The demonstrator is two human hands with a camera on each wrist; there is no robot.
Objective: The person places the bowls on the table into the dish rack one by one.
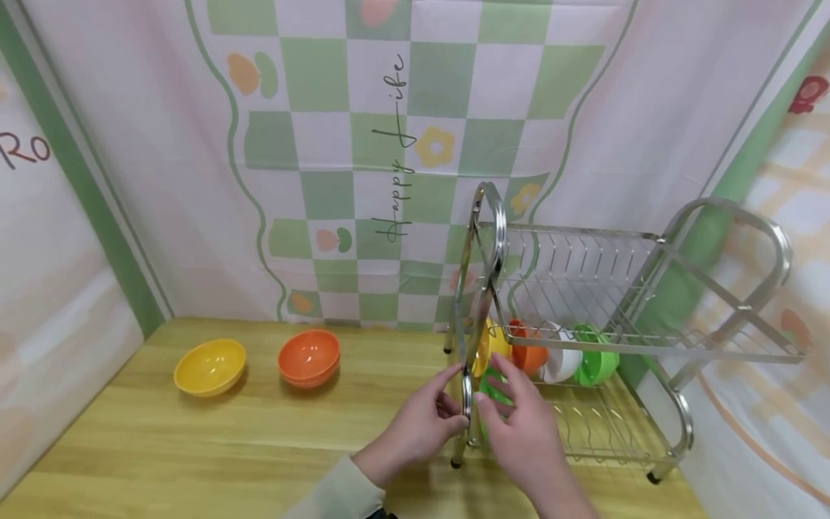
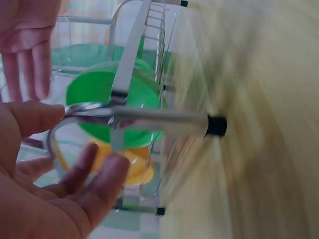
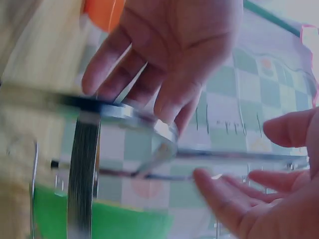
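From where I stand, the dish rack [image 1: 648, 347] looks well along in being filled. On its lower tier, towards its left end and back, sit a yellow bowl [image 1: 494, 349], an orange bowl [image 1: 530, 358], a white bowl [image 1: 563, 360] and a green bowl [image 1: 598, 360], with a second green bowl [image 2: 89, 92] nearer the rack's front left. Still outside, I'd judge, are the loose orange bowl [image 1: 309, 357], left of the rack and perhaps two nested, and the loose yellow bowl [image 1: 209, 369], farther left again. The left hand [image 1: 420, 425] is loosely cupped about the rack's front-left upright [image 2: 172, 122], fingers spread; whether it bears on the metal I can't tell. The right hand [image 1: 528, 432] is just right of that upright, fingers parted, clasping nothing. For moving, the table [image 1: 214, 447] gives open room left of the rack, and the lower tier's front wires show bare towards the right. Tighter are the upright between the hands, the tier overhead, and the patterned cloth [image 1: 318, 79] behind the rack.
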